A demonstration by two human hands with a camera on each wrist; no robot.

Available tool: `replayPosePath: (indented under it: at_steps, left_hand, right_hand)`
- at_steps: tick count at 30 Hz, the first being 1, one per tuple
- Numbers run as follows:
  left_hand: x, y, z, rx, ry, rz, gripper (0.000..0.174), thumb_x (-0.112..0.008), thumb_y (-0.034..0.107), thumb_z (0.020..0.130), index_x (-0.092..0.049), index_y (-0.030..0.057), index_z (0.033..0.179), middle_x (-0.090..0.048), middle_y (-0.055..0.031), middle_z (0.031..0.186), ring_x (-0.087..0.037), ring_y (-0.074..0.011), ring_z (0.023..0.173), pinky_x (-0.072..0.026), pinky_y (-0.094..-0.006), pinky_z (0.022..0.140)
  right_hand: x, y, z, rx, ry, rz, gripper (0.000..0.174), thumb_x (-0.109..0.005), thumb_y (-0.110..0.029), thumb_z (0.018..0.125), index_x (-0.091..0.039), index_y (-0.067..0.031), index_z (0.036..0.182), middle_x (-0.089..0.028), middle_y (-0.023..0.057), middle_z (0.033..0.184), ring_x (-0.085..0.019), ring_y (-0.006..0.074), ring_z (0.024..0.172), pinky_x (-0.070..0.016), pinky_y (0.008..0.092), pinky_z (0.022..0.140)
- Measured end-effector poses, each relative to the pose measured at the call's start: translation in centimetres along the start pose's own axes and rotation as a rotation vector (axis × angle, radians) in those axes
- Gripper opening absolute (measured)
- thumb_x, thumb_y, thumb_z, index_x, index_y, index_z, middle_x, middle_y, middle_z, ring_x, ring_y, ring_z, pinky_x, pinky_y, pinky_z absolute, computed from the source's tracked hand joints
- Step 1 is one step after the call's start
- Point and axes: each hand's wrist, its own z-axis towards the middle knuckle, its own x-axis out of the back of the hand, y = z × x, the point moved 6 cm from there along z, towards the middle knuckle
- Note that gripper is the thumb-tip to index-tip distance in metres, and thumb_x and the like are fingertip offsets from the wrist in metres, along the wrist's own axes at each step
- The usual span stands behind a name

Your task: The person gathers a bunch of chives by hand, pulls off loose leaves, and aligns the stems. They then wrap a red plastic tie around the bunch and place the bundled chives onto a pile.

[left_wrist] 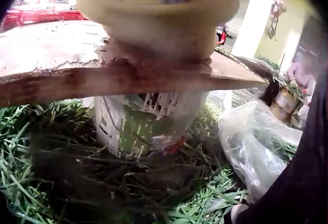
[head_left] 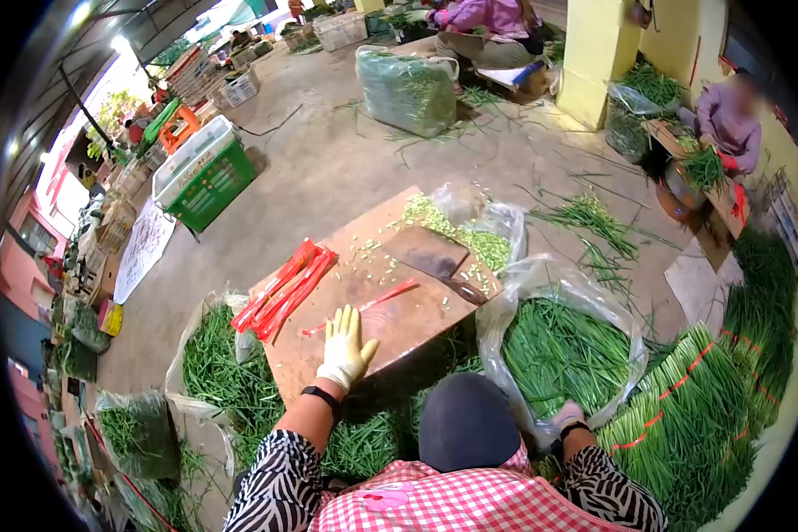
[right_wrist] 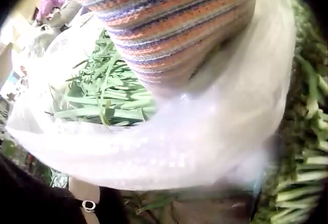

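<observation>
- Head view: the left hand (head_left: 346, 348), in a pale glove, lies flat on the wooden board (head_left: 399, 324), fingers straight and spread wide, holding nothing.
- A loose red strip (head_left: 377, 301) lies just beyond the fingertips. A bundle of red bands (head_left: 284, 291) sits farther out, to the left of the fingers, and a cleaver (head_left: 430, 253) rests well beyond them on the right.
- The right hand (head_left: 566, 415) sits at the near rim of the plastic bag (head_left: 541, 275), with the green stems (head_left: 563, 350) inside the bag just ahead of its fingers. How the fingers lie cannot be told here.
- Left wrist view: only the glove's cuff shows, pressed onto the board's edge (left_wrist: 77, 75); the fingers are out of sight. Under the board stands a white container (left_wrist: 143, 126), with loose greens (left_wrist: 20, 178) around it.
- Right wrist view: the striped knitted glove of the right hand (right_wrist: 174, 29) lies against the bag's plastic (right_wrist: 169, 142). The stems (right_wrist: 107, 96) are just past it, and the fingers are hidden.
</observation>
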Motion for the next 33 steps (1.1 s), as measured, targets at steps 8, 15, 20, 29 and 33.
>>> replayPosePath:
  at_steps: [8,15,20,29,33]
  left_hand:
    - [1.4,0.8,-0.1,-0.001,-0.014,-0.028,0.087,-0.067,0.043,0.094,-0.033,-0.0034,0.159,-0.031,-0.0257,0.166,-0.024,-0.0439,0.156,-0.0155,-0.0565,0.127]
    - [0.1,0.0,-0.2,-0.036,-0.011,0.020,0.087,-0.068,0.035,0.093,-0.030,-0.0035,0.160,-0.028,-0.0258,0.167,-0.021,-0.0435,0.157,-0.0123,-0.0547,0.129]
    - [0.0,-0.5,-0.1,-0.025,-0.032,0.006,0.088,-0.069,0.034,0.093,-0.028,-0.0022,0.161,-0.026,-0.0242,0.169,-0.019,-0.0421,0.158,-0.0119,-0.0547,0.129]
    - [0.5,-2.5,1.5,-0.082,-0.104,-0.101,0.083,-0.078,0.031,0.089,-0.040,-0.0001,0.156,-0.041,-0.0264,0.159,-0.035,-0.0448,0.150,-0.0279,-0.0547,0.124]
    - [8.9,5.1,4.1,-0.232,0.072,-0.357,0.057,-0.074,0.010,0.091,-0.056,-0.0017,0.144,-0.060,-0.0246,0.142,-0.057,-0.0403,0.133,-0.0448,-0.0440,0.113]
  right_hand:
    - [1.5,-1.1,-1.5,0.043,-0.035,0.117,0.032,-0.076,-0.022,0.082,-0.074,0.0010,0.104,-0.074,0.0253,0.113,-0.072,0.0400,0.106,-0.0583,0.0443,0.090]
    - [-1.0,-0.1,-1.1,-0.101,0.062,0.064,0.029,-0.072,-0.018,0.086,-0.075,-0.0045,0.111,-0.075,0.0187,0.114,-0.074,0.0354,0.106,-0.0605,0.0433,0.087]
    - [4.2,-0.4,-0.9,-0.028,-0.067,-0.058,0.017,-0.072,-0.018,0.086,-0.079,-0.0055,0.096,-0.077,0.0184,0.105,-0.076,0.0350,0.099,-0.0603,0.0446,0.079]
    - [8.7,0.2,-1.8,-0.003,-0.051,0.193,0.042,-0.074,-0.021,0.080,-0.070,0.0000,0.117,-0.074,0.0236,0.113,-0.071,0.0393,0.108,-0.0571,0.0460,0.094]
    - [11.0,-0.3,-0.5,0.084,-0.031,0.181,0.051,-0.076,-0.022,0.078,-0.067,0.0013,0.123,-0.073,0.0249,0.114,-0.071,0.0395,0.109,-0.0571,0.0454,0.094]
